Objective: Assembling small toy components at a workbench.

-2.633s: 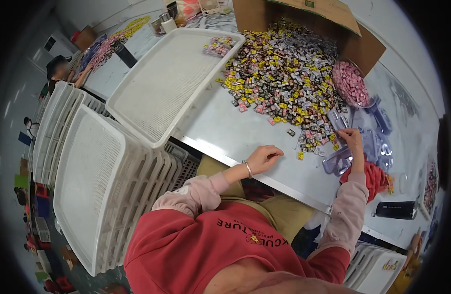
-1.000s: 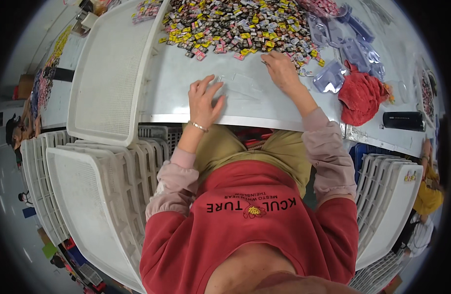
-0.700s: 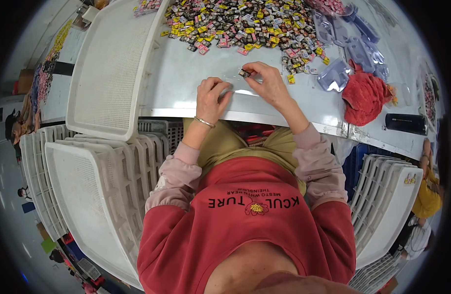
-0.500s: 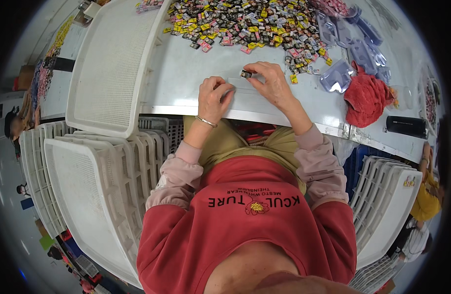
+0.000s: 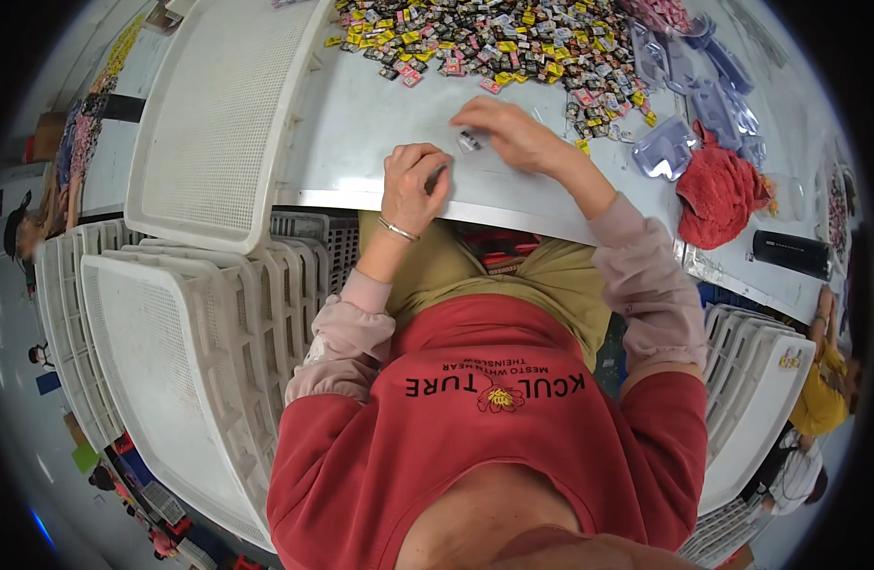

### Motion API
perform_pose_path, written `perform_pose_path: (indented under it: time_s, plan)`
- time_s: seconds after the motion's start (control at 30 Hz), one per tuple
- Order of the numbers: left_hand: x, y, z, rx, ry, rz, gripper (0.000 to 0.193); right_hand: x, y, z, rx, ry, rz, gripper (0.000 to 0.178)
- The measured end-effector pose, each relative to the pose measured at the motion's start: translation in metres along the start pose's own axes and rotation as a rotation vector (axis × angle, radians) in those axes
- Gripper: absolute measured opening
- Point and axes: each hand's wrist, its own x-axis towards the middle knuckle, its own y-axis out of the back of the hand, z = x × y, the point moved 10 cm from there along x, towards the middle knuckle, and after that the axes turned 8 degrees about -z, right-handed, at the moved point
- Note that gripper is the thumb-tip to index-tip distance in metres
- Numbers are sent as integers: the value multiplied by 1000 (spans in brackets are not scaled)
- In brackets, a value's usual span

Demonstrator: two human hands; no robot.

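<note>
My left hand [image 5: 414,186] is near the table's front edge, its thumb and fingers curled together. Something small and dark shows between them, too small to name. To its right, my right hand [image 5: 513,133] is over the table with its fingers stretched leftward. Just below those fingers is a small clear packet with dark marks [image 5: 469,142]; whether the hand touches it, I cannot tell. Beyond both hands spreads a heap of small wrapped packets [image 5: 513,43] in black, yellow, pink and white.
A white mesh tray [image 5: 213,123] stands on the left, above a stack of similar trays [image 5: 161,351]. At the right lie clear purplish plastic trays [image 5: 665,147], a red cloth [image 5: 717,199] and a black cylinder [image 5: 790,254]. More white trays [image 5: 755,399] stand below the table.
My right hand has moved up, away from the front edge, and no longer pinches the small black packet. A clear packet now shows below its fingers. My left hand stays nearly in place.
</note>
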Motion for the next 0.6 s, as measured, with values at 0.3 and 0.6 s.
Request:
perform_pose_path:
  time_s: [0.3, 0.6]
  plan:
    - [3, 1, -2, -35, 20, 26, 19, -38, 26, 20, 63, -373, 358, 15]
    - [25, -8, 5, 59, 63, 3, 22, -44, 2, 50, 460, -559, 335, 20]
